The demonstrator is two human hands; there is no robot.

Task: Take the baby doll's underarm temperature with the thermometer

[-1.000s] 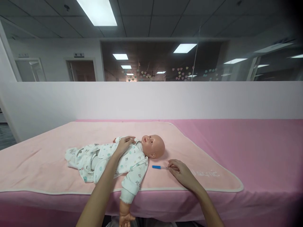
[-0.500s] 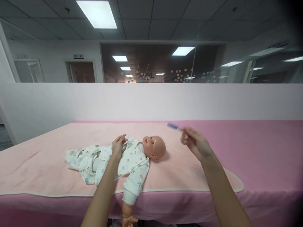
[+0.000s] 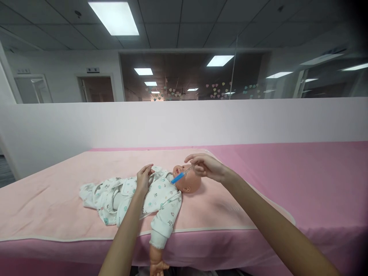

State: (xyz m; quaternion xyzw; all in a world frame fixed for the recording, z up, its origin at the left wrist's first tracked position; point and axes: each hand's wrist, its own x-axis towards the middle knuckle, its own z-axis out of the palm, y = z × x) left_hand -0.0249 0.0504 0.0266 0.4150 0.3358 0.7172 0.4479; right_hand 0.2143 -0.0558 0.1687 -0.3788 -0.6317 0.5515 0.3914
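A baby doll [image 3: 165, 188] in a white printed outfit lies on its back, its head to the right and its near arm hanging over the table edge. My left hand [image 3: 145, 177] rests on the doll's chest, fingers loosely bent and slightly apart, with nothing visible in them. In a pinch, my right hand [image 3: 205, 166] holds a slim stick with a blue end [image 3: 177, 177] and a thin clear stem; its exact kind is unclear. The stick slants down-left across the doll's head [image 3: 194, 180], near the mouth and neck. I cannot tell whether it touches the doll.
The doll lies on a peach mat [image 3: 57, 203] with a pale border. Beneath it, a pink cover [image 3: 316, 184] drapes over the table's front edge. A low white partition [image 3: 184, 122] runs along the back, with glass above it.
My right hand has moved left to the doll's head, swinging the blue end of the stick down over its neck. My left hand and the doll stay in place.
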